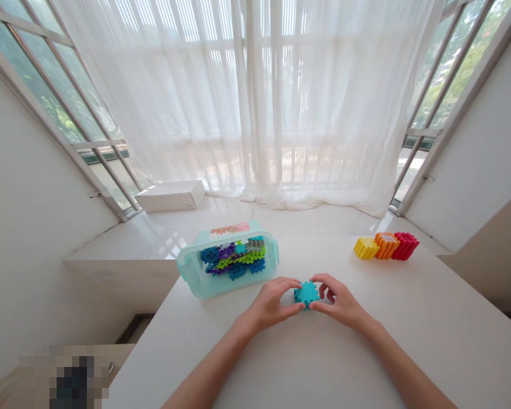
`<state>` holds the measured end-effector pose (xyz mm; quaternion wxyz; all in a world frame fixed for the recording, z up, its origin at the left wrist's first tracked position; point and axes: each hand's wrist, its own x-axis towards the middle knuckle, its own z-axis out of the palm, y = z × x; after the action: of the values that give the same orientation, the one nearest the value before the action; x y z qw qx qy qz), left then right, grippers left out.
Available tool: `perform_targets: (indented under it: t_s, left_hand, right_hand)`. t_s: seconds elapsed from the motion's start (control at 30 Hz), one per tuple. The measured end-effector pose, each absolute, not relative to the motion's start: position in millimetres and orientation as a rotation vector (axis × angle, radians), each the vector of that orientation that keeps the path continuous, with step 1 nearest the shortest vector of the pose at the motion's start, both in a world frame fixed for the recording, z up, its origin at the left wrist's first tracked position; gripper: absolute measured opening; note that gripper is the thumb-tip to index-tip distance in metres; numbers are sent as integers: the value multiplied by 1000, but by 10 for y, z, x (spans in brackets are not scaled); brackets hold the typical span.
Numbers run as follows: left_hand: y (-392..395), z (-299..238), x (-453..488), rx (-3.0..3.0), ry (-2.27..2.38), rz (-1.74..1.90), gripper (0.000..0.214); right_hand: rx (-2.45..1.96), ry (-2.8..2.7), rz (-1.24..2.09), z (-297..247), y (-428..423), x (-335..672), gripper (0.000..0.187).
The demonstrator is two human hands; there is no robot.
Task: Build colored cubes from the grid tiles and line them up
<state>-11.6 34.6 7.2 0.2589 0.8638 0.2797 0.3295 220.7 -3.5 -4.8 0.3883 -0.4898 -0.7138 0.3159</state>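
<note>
A small stack of turquoise interlocking tiles point(307, 292) with notched edges sits on the white table point(344, 358) in front of me. My left hand point(274, 301) grips its left side, thumb at the near edge and fingers at the far one. From the right, my right hand point(337, 298) closes on the same stack with thumb and fingertips. How many tiles are in the stack I cannot tell. Left of my hands, a pale teal plastic bin point(196, 284) lies tilted toward me, with blue, purple, green and grey tiles point(238, 258) inside.
At the back right of the table stand yellow tiles point(365, 248), orange tiles point(386, 245) and red tiles point(406, 246) in a row of stacks. A white box point(170, 195) rests on the ledge under sheer white curtains point(255, 102).
</note>
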Motion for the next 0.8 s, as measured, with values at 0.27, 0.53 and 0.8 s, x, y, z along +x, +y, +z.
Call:
perform_targets:
  t_s: [0.27, 0.53, 0.8]
  left_hand:
    - [347, 63, -148, 2356, 724, 801, 35]
    - [357, 19, -153, 2385, 732, 765, 33]
    - [353, -24, -144, 2379, 750, 716, 30]
  right_hand:
    - [-1233, -1905, 927, -54, -9, 2303, 36]
    - [-1241, -1935, 909, -68, -15, 2294, 34]
    - [-1232, -1966, 870, -93, -19, 2282, 37]
